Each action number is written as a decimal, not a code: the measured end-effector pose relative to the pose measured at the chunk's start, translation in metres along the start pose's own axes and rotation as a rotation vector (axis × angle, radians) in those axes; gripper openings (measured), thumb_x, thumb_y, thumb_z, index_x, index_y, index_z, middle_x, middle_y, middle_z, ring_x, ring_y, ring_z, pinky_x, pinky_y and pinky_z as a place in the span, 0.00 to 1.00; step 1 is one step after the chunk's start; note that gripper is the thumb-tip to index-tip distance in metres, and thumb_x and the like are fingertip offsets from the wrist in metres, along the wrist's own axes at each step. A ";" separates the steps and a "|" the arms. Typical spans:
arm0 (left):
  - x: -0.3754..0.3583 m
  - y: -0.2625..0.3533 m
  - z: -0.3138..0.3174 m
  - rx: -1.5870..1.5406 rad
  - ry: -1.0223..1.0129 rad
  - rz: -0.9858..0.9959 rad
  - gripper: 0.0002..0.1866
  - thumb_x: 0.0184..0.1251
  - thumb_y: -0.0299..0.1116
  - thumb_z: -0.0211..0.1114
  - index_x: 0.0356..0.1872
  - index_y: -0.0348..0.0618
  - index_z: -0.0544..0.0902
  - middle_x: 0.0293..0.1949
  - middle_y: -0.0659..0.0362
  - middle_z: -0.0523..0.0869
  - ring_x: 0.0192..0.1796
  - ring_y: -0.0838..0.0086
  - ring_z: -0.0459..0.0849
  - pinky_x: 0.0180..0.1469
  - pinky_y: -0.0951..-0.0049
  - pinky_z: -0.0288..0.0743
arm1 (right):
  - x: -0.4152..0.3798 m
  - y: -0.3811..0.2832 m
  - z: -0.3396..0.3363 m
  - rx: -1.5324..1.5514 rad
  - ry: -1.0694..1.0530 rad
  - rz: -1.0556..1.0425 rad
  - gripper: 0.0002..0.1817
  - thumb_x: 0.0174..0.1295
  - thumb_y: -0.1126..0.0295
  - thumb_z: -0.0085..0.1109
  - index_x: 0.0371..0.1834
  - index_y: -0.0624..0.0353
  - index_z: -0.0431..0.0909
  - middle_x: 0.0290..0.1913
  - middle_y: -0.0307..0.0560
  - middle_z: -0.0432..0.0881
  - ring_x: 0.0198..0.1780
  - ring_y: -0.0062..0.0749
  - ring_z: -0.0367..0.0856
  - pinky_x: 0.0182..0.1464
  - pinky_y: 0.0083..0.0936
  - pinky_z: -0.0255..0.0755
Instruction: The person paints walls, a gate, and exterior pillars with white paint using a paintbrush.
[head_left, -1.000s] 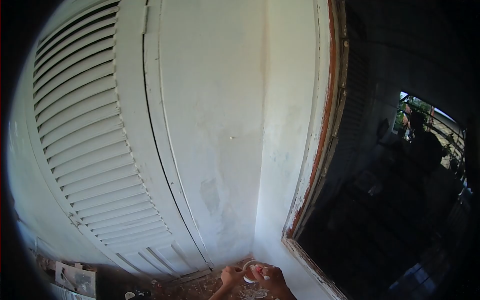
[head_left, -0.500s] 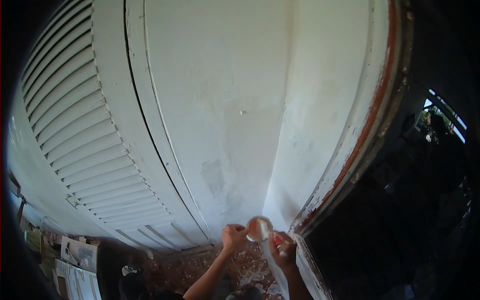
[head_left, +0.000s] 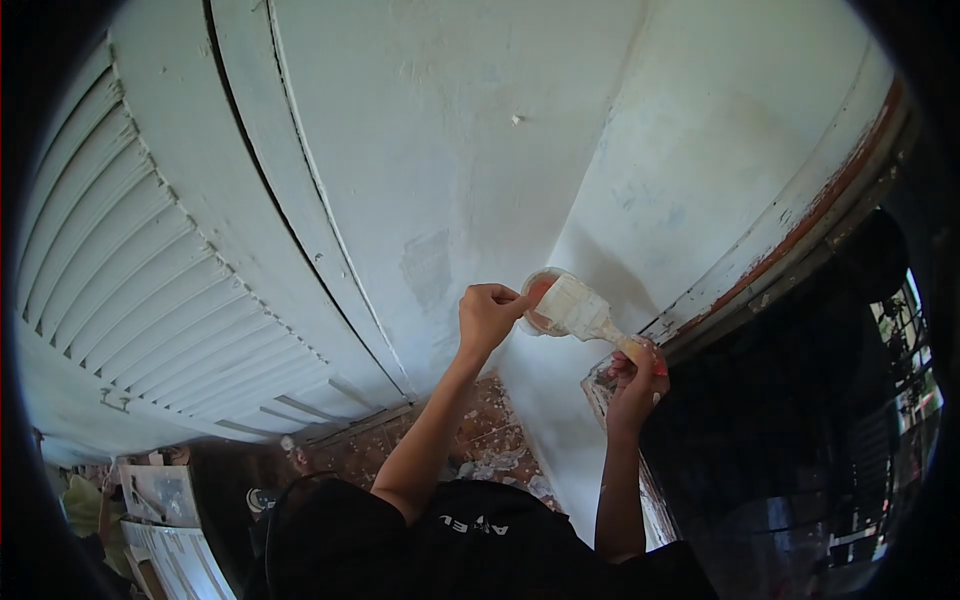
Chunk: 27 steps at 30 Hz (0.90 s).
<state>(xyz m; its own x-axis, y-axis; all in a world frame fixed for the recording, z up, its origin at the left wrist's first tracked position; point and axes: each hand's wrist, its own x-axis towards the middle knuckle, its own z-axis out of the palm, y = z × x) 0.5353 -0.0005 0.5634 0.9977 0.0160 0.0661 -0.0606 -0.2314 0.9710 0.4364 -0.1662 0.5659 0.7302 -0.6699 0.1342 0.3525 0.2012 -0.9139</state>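
Observation:
My left hand (head_left: 490, 315) pinches the left side of a small round tub (head_left: 541, 289) with a pale rim and a reddish-orange patch inside. A wide paintbrush (head_left: 575, 306), crusted with white paint, lies across the tub's opening from the right. Its handle runs down into my closed right hand (head_left: 635, 388), where something red shows by the fingers. Behind both hands stands a white-painted wall corner (head_left: 560, 225). How much paint the tub holds cannot be made out.
A louvred white shutter (head_left: 160, 270) fills the left side. At right, a peeling red-brown frame edge (head_left: 845, 195) borders a dark opening. Paint flakes dot the brown floor (head_left: 490, 415). Another person (head_left: 85, 510) is partly visible at lower left, beside pale panels (head_left: 165, 555).
Both hands and the tub have come higher in the view. My right hand has drawn away to the right, and the brush now shows clearly over the tub. The camera view has tilted.

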 end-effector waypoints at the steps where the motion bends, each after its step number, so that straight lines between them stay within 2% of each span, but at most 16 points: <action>1: 0.003 0.000 -0.001 -0.007 -0.009 0.001 0.11 0.43 0.31 0.63 0.22 0.30 0.80 0.18 0.56 0.81 0.22 0.77 0.79 0.26 0.80 0.72 | -0.001 -0.001 0.005 -0.011 0.037 -0.013 0.12 0.58 0.66 0.46 0.34 0.66 0.71 0.21 0.45 0.75 0.19 0.21 0.71 0.21 0.16 0.65; 4: 0.014 -0.004 -0.007 -0.040 -0.031 0.006 0.10 0.43 0.31 0.63 0.21 0.30 0.80 0.17 0.56 0.81 0.22 0.78 0.79 0.26 0.81 0.71 | -0.002 -0.001 0.016 -0.024 0.071 -0.070 0.13 0.58 0.66 0.46 0.35 0.67 0.71 0.21 0.46 0.75 0.19 0.22 0.71 0.21 0.16 0.66; 6: 0.024 -0.017 -0.007 -0.020 -0.012 0.037 0.12 0.39 0.37 0.65 0.18 0.37 0.81 0.15 0.56 0.80 0.18 0.76 0.78 0.24 0.77 0.70 | 0.001 -0.004 0.022 -0.018 0.055 -0.145 0.13 0.58 0.66 0.45 0.35 0.68 0.71 0.22 0.47 0.75 0.19 0.22 0.72 0.21 0.16 0.67; 8: 0.033 -0.028 -0.007 0.016 -0.030 0.052 0.12 0.38 0.38 0.66 0.16 0.37 0.81 0.13 0.56 0.79 0.17 0.75 0.77 0.23 0.76 0.69 | 0.005 -0.008 0.029 -0.076 0.020 -0.277 0.12 0.58 0.68 0.45 0.35 0.70 0.70 0.22 0.48 0.74 0.19 0.24 0.71 0.21 0.17 0.67; 13: 0.044 -0.028 -0.011 -0.056 -0.046 0.047 0.11 0.38 0.37 0.65 0.16 0.38 0.82 0.14 0.58 0.80 0.18 0.76 0.78 0.25 0.78 0.71 | 0.032 -0.061 0.075 0.018 0.080 -0.430 0.11 0.59 0.68 0.46 0.34 0.67 0.70 0.23 0.44 0.73 0.20 0.22 0.68 0.24 0.16 0.66; 15: 0.044 -0.029 -0.013 -0.062 -0.059 0.047 0.10 0.38 0.37 0.65 0.16 0.38 0.82 0.14 0.58 0.80 0.18 0.76 0.78 0.25 0.78 0.72 | 0.061 -0.089 0.095 0.030 -0.003 -0.703 0.11 0.59 0.67 0.46 0.33 0.66 0.70 0.26 0.44 0.73 0.22 0.23 0.70 0.25 0.16 0.67; 19: 0.037 -0.045 -0.015 -0.026 -0.094 0.006 0.10 0.38 0.36 0.65 0.16 0.39 0.82 0.14 0.59 0.80 0.18 0.77 0.79 0.25 0.78 0.72 | 0.106 -0.159 0.161 0.018 0.032 -1.005 0.11 0.59 0.66 0.48 0.35 0.66 0.71 0.29 0.44 0.75 0.25 0.23 0.73 0.29 0.17 0.70; 21: 0.033 -0.054 -0.017 0.007 -0.111 0.004 0.10 0.38 0.37 0.65 0.16 0.40 0.82 0.14 0.59 0.80 0.18 0.77 0.79 0.26 0.78 0.72 | 0.123 -0.189 0.196 0.042 0.022 -1.127 0.12 0.59 0.70 0.48 0.38 0.70 0.71 0.29 0.46 0.75 0.25 0.23 0.74 0.29 0.17 0.71; 23: 0.031 -0.065 -0.019 0.044 -0.128 0.000 0.10 0.38 0.38 0.65 0.16 0.40 0.82 0.14 0.59 0.80 0.18 0.77 0.79 0.26 0.78 0.73 | 0.144 -0.213 0.221 -0.020 0.002 -1.332 0.11 0.59 0.71 0.49 0.37 0.69 0.72 0.30 0.46 0.75 0.26 0.23 0.74 0.30 0.17 0.71; 26: 0.030 -0.080 -0.030 0.130 -0.195 0.021 0.12 0.36 0.40 0.65 0.17 0.41 0.82 0.15 0.60 0.81 0.19 0.75 0.80 0.28 0.78 0.74 | 0.172 -0.241 0.252 -0.083 0.026 -1.441 0.09 0.57 0.72 0.50 0.36 0.68 0.74 0.31 0.46 0.76 0.25 0.22 0.74 0.27 0.16 0.71; 27: 0.029 -0.085 -0.035 0.129 -0.194 0.024 0.12 0.36 0.40 0.65 0.17 0.41 0.82 0.15 0.60 0.81 0.19 0.75 0.80 0.28 0.78 0.74 | 0.178 -0.248 0.259 -0.202 0.088 -1.462 0.07 0.56 0.73 0.51 0.33 0.67 0.74 0.29 0.46 0.76 0.24 0.23 0.74 0.25 0.17 0.70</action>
<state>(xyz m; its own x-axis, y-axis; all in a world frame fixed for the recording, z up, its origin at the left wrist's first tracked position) 0.5688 0.0537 0.4912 0.9840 -0.1756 0.0312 -0.0924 -0.3522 0.9313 0.6305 -0.1496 0.9155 -0.2327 -0.2279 0.9455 0.6363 -0.7709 -0.0292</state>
